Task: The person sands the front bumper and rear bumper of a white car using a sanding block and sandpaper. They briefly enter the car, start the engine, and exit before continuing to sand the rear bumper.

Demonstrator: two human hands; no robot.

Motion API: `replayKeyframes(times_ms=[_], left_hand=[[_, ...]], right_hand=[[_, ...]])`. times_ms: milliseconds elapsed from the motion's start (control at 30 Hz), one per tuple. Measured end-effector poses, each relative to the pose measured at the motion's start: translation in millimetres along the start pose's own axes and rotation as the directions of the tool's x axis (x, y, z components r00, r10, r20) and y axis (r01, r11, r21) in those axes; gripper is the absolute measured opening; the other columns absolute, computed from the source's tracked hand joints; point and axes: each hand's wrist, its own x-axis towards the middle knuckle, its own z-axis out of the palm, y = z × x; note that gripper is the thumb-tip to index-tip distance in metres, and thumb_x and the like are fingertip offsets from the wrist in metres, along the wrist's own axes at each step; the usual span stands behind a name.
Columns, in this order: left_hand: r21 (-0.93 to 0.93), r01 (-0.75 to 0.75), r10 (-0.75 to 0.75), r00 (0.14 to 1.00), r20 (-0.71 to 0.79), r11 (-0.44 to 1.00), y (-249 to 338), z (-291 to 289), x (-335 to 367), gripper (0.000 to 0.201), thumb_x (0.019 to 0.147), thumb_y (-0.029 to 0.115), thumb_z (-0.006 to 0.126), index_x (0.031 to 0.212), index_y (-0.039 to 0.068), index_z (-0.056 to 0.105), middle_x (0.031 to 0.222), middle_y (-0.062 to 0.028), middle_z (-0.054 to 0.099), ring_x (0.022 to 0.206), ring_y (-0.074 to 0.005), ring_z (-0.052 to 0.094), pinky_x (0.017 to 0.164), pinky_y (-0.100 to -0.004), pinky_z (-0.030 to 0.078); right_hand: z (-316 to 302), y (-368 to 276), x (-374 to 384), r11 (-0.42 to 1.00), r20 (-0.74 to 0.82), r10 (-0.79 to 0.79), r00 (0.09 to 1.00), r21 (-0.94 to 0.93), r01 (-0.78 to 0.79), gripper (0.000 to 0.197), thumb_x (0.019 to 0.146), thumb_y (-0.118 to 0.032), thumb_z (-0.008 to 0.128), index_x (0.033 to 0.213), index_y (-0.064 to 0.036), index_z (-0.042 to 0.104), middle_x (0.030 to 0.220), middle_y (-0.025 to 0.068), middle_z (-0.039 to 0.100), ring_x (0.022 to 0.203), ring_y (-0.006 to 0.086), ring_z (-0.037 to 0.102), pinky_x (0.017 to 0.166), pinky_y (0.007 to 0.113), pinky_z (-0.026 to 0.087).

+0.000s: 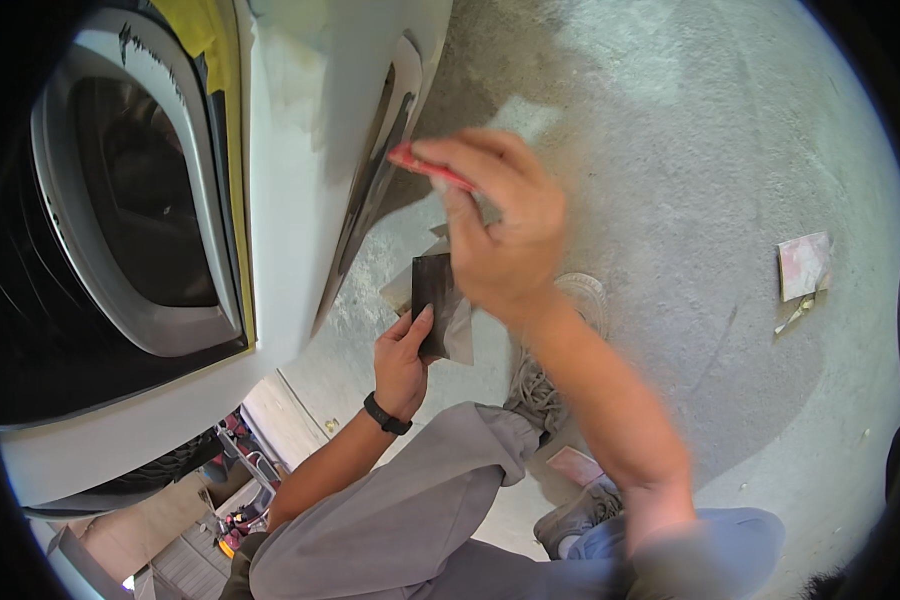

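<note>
My right hand is raised beside the white car bumper, smeared a little by motion. Pinched between its thumb and fingers is a thin red flat tool, its tip close to the slotted opening at the bumper's corner; whether they touch I cannot tell. Lower down, my left hand grips a dark rectangular flat piece, thumb on top. Pale sheet material shows behind and beside that piece. A black band circles my left wrist.
Yellow masking edges the grey-rimmed lamp area at left. A pinkish-white pad lies on the concrete floor at right. Another pinkish piece lies by my shoes. Mixed items stand at lower left.
</note>
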Motion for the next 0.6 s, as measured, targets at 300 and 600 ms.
replayKeyframes(times_ms=[300, 600], left_hand=[[-0.075, -0.177, 0.181, 0.982, 0.050, 0.981, -6.9, -1.8, -6.8, 0.023, 0.100, 0.009, 0.062, 0.120, -0.001, 0.067, 0.105, -0.0048, 0.071, 0.090, -0.0111, 0.068, 0.077, -0.0250, 0.056], [-0.011, -0.047, 0.047, 0.999, 0.005, 0.999, -1.5, -0.8, -3.4, 0.027, 0.102, 0.019, 0.065, 0.120, 0.000, 0.068, 0.104, -0.0036, 0.072, 0.087, -0.0088, 0.069, 0.073, -0.0254, 0.059]], right_hand=[[43.6, -10.6, -68.2, 0.999, -0.012, -0.039, 0.999, 0.018, 0.039, 0.038, 0.071, 0.009, 0.065, 0.104, -0.0077, 0.074, 0.095, 0.0089, 0.067, 0.086, 0.0302, 0.065, 0.073, 0.039, 0.055], [-9.9, -30.7, -20.7, 0.992, 0.101, 0.080, 0.992, -0.103, -0.069, 0.028, 0.077, 0.006, 0.071, 0.104, -0.0024, 0.073, 0.092, 0.0107, 0.070, 0.073, 0.0255, 0.067, 0.065, 0.032, 0.054]])
